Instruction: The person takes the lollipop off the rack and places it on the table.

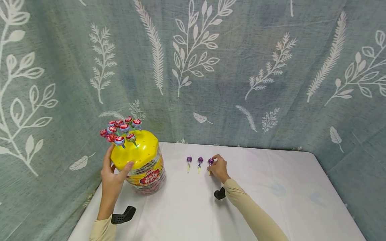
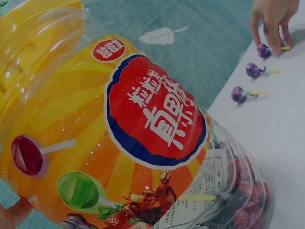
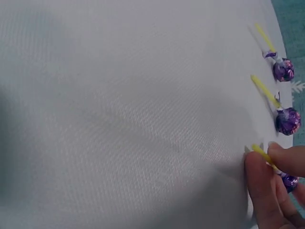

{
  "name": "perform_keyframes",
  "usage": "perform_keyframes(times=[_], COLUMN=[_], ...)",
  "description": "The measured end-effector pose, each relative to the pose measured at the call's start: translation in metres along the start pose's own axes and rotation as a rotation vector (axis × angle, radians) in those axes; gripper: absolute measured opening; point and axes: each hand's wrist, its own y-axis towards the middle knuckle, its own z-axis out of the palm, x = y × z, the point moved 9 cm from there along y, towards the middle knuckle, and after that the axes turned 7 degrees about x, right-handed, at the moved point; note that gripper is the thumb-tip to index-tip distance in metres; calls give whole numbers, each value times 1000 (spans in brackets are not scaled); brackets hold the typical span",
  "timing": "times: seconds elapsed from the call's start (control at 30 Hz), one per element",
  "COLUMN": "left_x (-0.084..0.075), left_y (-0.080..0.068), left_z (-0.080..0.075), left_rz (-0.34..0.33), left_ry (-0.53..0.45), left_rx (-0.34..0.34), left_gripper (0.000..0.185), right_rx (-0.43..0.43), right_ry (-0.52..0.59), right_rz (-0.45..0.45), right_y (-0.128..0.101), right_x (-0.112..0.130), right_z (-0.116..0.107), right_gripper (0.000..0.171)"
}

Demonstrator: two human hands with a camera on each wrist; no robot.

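Note:
A large clear plastic candy jar [image 1: 147, 180] with a yellow lid [image 1: 144, 147] stands on the table's left side. My left hand [image 1: 113, 177] grips it at the lid, thumb in front and fingers round the left side. Several lollipops [image 1: 124, 127] in red and blue wrappers stick up from the lid. To the right, three purple-wrapped lollipops with yellow sticks lie in a row. My right hand [image 1: 220, 169] pinches the yellow stick of the rightmost lollipop [image 3: 289, 182] between thumb and index finger. The middle lollipop [image 1: 200, 160] and the left lollipop [image 1: 189, 159] lie beside it.
A white cloth covers the table [image 1: 271, 201]. Behind it and along the sides hangs a grey-green curtain [image 1: 229, 100] with white leaf prints. Wrapped candies [image 2: 248, 191] show inside the jar's lower part. Each wrist wears a black camera mount [image 1: 123, 215].

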Motion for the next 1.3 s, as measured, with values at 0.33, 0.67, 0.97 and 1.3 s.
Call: perform_keyframes(times=[0.33,0.67,0.97,1.3], left_x=[8,6,7,5], left_y=[5,3,2,5], left_z=[-2,-2,-2,-1], left_rz=[33,46,43,-9], left_ry=[-2,-16,-16,33], left_rx=[-4,-11,-14,46], left_gripper=[82,83,83,85], right_rx=[-9,22,107,181], right_ry=[-23,25,-9,24], right_rz=[-1,-83,-234,-318], right_y=[-1,-2,-2,-7], right_x=[6,37,71,114], right_z=[-2,-14,-14,-13], right_gripper=[49,43,37,30])
